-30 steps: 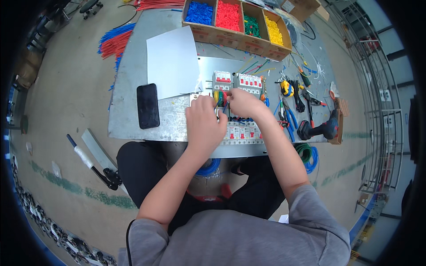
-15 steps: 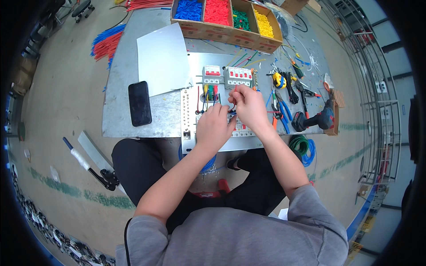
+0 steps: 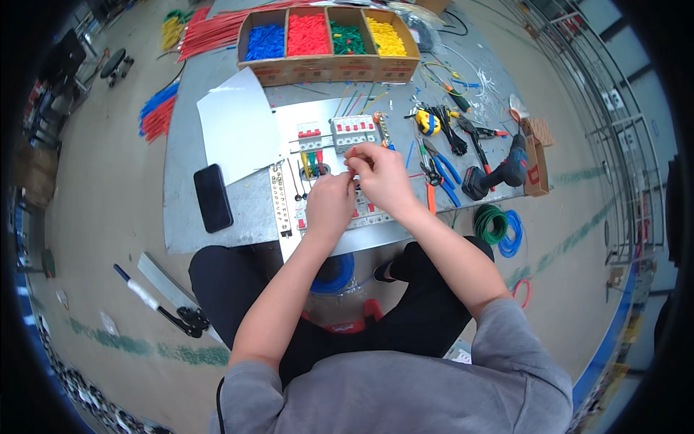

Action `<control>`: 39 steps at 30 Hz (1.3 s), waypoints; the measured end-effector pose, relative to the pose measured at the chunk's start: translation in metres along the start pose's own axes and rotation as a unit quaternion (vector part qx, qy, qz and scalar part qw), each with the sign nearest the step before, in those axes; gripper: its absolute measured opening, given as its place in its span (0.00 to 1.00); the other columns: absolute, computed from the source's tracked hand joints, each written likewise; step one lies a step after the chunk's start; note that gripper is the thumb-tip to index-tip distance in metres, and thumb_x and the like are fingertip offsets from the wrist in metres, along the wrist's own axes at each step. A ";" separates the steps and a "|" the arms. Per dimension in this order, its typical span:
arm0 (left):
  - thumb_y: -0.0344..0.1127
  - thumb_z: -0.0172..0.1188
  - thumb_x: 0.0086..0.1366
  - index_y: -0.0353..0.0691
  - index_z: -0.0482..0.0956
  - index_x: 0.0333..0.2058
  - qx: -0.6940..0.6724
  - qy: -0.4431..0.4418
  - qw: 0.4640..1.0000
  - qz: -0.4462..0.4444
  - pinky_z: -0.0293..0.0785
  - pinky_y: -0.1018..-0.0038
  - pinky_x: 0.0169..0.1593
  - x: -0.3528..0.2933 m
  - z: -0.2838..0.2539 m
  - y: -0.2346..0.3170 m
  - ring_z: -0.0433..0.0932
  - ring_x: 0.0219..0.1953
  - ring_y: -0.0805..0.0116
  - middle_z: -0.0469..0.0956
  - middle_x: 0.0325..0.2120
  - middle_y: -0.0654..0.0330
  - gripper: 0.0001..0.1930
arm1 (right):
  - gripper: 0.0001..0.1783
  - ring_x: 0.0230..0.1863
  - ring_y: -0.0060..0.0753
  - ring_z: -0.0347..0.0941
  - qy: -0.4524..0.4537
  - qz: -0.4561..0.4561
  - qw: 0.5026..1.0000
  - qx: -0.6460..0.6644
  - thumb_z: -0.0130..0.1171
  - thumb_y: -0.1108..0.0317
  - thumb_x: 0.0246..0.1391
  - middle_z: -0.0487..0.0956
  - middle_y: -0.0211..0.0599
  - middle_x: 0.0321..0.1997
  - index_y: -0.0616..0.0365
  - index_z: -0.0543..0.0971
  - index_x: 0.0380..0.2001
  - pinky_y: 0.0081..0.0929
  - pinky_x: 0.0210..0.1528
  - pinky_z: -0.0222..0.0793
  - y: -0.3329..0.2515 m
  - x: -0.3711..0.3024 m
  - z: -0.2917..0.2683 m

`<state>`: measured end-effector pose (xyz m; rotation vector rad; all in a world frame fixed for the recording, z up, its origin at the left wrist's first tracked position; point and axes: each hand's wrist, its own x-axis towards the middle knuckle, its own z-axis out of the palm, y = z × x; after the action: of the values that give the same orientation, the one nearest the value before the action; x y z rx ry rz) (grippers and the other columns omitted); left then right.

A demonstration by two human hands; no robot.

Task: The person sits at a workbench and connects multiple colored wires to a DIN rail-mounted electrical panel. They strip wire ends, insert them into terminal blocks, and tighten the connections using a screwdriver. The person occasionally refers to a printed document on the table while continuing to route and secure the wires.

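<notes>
Grey metal worktop (image 3: pixel 253 217), pale panel (image 3: pixel 316 110) flat on it, near edge overhanging toward the seated person. Left hand (image 3: pixel 330 206) and right hand (image 3: pixel 381 179) both over the panel, side by side, just nearer than the upper breakers (image 3: pixel 354 130). Right fingers (image 3: pixel 363 152) curled in, left ones bent; from where I stand, can't tell if either grips anything. Coloured wires (image 3: pixel 312 160) just left. Phone (image 3: pixel 212 198), paper (image 3: pixel 235 130) further left; pliers (image 3: pixel 441 163), drill (image 3: pixel 506 170) right.
</notes>
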<state>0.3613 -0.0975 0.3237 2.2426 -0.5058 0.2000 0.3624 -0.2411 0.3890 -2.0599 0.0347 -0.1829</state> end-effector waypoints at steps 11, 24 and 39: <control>0.33 0.67 0.74 0.35 0.87 0.39 0.048 -0.017 0.995 0.084 0.80 0.48 0.40 0.001 0.008 -0.005 0.85 0.36 0.42 0.85 0.32 0.46 0.07 | 0.07 0.41 0.48 0.89 0.056 -0.166 0.984 -0.017 0.66 0.77 0.66 0.90 0.46 0.42 0.61 0.88 0.45 0.38 0.44 0.85 0.032 -0.037 -0.017; 0.32 0.68 0.74 0.32 0.86 0.44 0.002 -0.056 0.998 -0.002 0.81 0.54 0.39 0.025 -0.001 0.002 0.87 0.35 0.38 0.87 0.34 0.41 0.08 | 0.11 0.47 0.58 0.85 0.004 -0.124 0.992 -0.028 0.59 0.69 0.69 0.86 0.49 0.43 0.61 0.82 0.49 0.51 0.49 0.81 0.000 -0.049 -0.043; 0.22 0.64 0.76 0.25 0.85 0.44 -0.201 0.016 0.975 -0.096 0.89 0.71 0.41 0.049 0.005 -0.001 0.91 0.34 0.68 0.89 0.31 0.52 0.04 | 0.25 0.79 0.66 0.68 -0.042 -0.237 0.902 -0.359 0.61 0.66 0.63 0.74 0.69 0.73 0.68 0.76 0.60 0.50 0.75 0.66 0.051 -0.118 -0.007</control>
<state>0.4059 -0.1149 0.3349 1.8728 -0.2794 0.0288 0.2471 -0.2596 0.3337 -2.7857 -0.5341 -0.4304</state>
